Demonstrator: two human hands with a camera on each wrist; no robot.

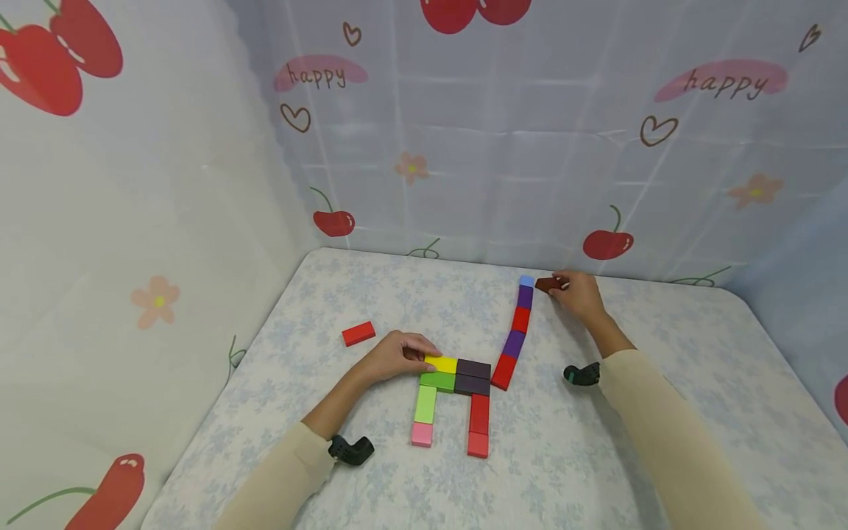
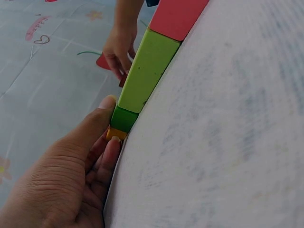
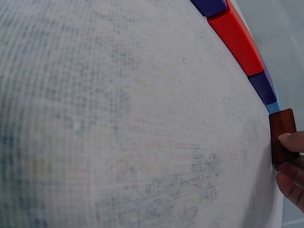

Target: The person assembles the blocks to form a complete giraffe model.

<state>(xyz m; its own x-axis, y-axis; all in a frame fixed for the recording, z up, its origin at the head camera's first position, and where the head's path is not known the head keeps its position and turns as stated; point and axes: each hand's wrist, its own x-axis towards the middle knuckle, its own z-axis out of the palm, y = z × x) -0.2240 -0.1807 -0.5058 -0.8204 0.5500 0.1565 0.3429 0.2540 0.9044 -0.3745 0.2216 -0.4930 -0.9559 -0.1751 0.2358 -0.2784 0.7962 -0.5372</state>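
My right hand (image 1: 579, 294) pinches a dark brown wooden block (image 3: 283, 137) at the far end of a line of blocks. That block sits just right of the small light blue block (image 1: 526, 281); whether they touch, I cannot tell. My left hand (image 1: 396, 356) grips the left end of a yellow block (image 1: 442, 364), thumb on the near side and fingers on the far side. A green block (image 1: 437, 380) lies against the yellow one, and two black blocks (image 1: 473, 376) adjoin them on the right. In the left wrist view the thumb reaches the green block's edge.
Purple and red blocks (image 1: 520, 320) form the slanting line up to the light blue one. Below the middle group run a light green block (image 1: 426, 405) with a pink one (image 1: 422, 434), and a red column (image 1: 479, 425). A loose red block (image 1: 358, 333) lies left. Curtains surround the table (image 1: 298, 471).
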